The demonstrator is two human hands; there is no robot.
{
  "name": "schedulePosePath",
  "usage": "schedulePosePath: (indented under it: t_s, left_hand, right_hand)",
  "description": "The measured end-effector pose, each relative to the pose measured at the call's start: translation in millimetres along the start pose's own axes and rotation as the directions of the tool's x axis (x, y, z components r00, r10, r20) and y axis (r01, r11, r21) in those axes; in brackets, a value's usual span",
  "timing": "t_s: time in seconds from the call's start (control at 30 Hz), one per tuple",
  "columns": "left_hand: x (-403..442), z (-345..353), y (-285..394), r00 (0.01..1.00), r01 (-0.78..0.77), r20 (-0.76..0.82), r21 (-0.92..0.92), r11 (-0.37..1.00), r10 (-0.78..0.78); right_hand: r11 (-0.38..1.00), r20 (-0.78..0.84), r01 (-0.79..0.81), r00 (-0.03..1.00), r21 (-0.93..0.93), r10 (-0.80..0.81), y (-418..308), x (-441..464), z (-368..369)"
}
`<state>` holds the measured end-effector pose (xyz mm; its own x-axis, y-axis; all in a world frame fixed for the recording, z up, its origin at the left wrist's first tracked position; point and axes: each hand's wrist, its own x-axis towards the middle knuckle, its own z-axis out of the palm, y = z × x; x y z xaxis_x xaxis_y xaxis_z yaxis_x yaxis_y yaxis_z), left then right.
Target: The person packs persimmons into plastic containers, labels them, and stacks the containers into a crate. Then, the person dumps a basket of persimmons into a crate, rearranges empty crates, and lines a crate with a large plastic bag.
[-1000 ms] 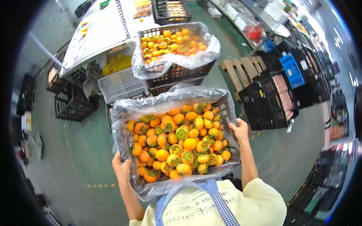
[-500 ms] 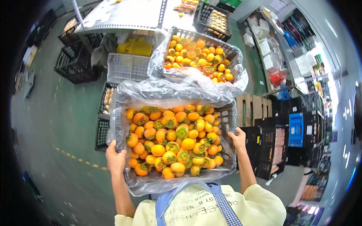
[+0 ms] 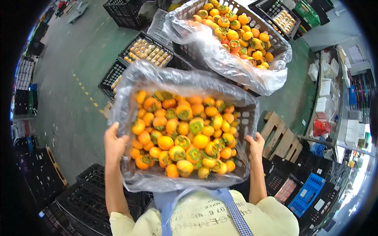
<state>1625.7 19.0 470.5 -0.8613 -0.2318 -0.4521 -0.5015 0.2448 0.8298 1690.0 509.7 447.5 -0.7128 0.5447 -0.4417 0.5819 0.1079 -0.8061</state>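
Between my hands I hold a dark plastic crate (image 3: 245, 118) lined with a clear plastic bag (image 3: 157, 77). Inside lie many orange persimmons (image 3: 183, 128), some with green calyxes showing. My left hand (image 3: 114, 143) grips the crate's left side, its thumb over the rim. On the right side, my right hand (image 3: 256, 146) is closed round the rim, thumb on top. The fingers of both hands are partly hidden under the edges. Just beyond stands a second lined crate (image 3: 281, 45) of persimmons (image 3: 240, 33), apart from my hands.
Left of the second crate, a black crate (image 3: 138, 37) holds packed fruit. A wooden pallet (image 3: 280, 137) lies on the floor to the right, near a blue crate (image 3: 307, 195). Black crates (image 3: 94, 196) are stacked at lower left. A loaded shelf (image 3: 328, 98) runs along the right.
My view has swung to the left, and the held crate has come away from the second crate. Both hands keep their grip. Black crates now show at lower left.
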Motion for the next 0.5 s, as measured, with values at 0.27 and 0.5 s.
schedulePosePath:
  t_s: [0.27, 0.5]
  left_hand:
    - [11, 102, -138, 0.961, 0.228, 0.072, 0.335, 0.914, -0.266]
    - [89, 158, -211, 0.965, 0.135, 0.145, 0.435, 0.89, -0.218]
  right_hand:
    - [0.938, -0.108, -0.087, 0.993, -0.335, 0.054, 99, 17, -34]
    - [0.935, -0.172, -0.198, 0.973, -0.296, 0.151, 213, 49, 1]
